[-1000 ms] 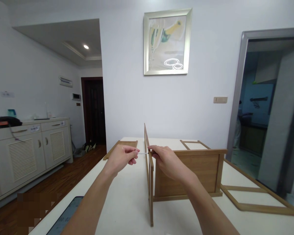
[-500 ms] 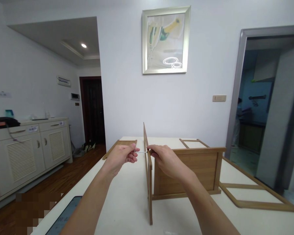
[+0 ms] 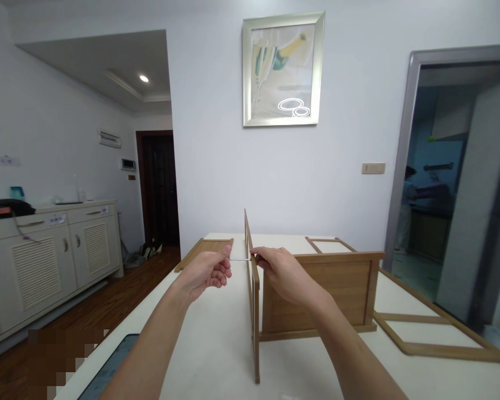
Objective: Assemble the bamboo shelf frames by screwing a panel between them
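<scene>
Thumb and fingers of my left hand (image 3: 207, 272) pinch a thin metal hex key (image 3: 240, 259). Its straight shaft points right and meets an upright wooden side frame (image 3: 255, 311); the tip is hidden there. My right hand (image 3: 281, 272) is closed on the upper edge of that frame, thumb and fingertips around the rail where the key meets it. Right of the frame a wooden panel (image 3: 320, 294) with rails stands on edge against it, partly behind my right forearm. Whatever fastener lies at the joint is covered by my right fingers.
All this stands on a white table (image 3: 216, 355). A slatted wooden shelf (image 3: 206, 251) lies at its far left, a wooden frame (image 3: 433, 350) at the right. A phone (image 3: 108, 369) lies by my left forearm. A person (image 3: 406, 205) stands beyond the doorway.
My left fingers have turned and curled slightly around the hex key's end, which still meets the frame. My right hand and the wooden parts hold their place. The person beyond the doorway shows more.
</scene>
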Demonstrator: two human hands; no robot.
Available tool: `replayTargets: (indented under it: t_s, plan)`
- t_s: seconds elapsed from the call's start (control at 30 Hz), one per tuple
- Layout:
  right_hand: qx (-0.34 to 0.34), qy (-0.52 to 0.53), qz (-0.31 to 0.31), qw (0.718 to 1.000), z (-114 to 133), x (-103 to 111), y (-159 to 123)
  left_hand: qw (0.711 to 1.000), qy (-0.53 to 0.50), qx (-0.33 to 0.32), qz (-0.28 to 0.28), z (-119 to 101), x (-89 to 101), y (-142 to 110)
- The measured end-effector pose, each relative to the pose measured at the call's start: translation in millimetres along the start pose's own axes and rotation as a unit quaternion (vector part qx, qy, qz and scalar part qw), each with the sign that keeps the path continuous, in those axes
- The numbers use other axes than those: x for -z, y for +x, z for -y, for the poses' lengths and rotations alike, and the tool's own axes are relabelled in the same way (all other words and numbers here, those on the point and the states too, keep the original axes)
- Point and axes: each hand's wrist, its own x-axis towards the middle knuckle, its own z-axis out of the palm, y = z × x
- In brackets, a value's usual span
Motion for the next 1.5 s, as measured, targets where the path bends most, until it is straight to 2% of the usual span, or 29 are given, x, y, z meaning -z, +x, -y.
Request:
replayTargets:
  t_s: [0.17,0.4,0.93,1.5]
  plan:
    - [-0.005,0.003,0.003,1.0,2,1,1,1.0,-0.012,0.009,0.024,0,-0.5,-1]
    - [-0.005,0.0,0.004,1.0,4,3,1,1.0,-0.02,0.016,0.018,-3,-0.9,-2]
    - [-0.009,-0.01,0.0,1.0,3,1,1,0.998,0.017,-0.009,0.062,-10,-0.9,-9]
    - [-0.016,-0.006,0.005,1.0,4,3,1,0.988,0.149,-0.029,0.013,-11,-3.2,-11]
